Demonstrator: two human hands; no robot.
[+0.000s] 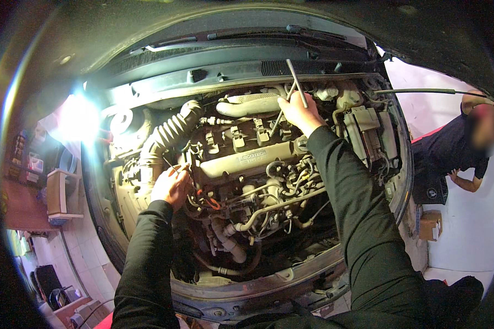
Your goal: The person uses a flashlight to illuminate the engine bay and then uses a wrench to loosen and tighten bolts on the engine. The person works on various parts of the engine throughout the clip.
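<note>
My right hand (301, 111) grips a metal T-handle wrench (291, 70) above the far right part of a car engine. The wrench's thin shaft slants down toward a row of ignition coils (237, 138), and its tip is near the right-hand one. My left hand (173, 185) is closed at the left end of the engine's valve cover (247, 163), beside a ribbed air intake hose (169, 131). A thin dark piece sticks out by its fingertips. Whether the fingers hold that piece or a part of the engine is hard to make out.
A bright lamp (78, 118) glares at the left. The raised hood arches overhead, with a thin prop rod (422, 91) at the right. A battery or fuse box (362, 129) fills the engine bay's right side. Another person (450, 148) is at the right, near a cardboard box (430, 226).
</note>
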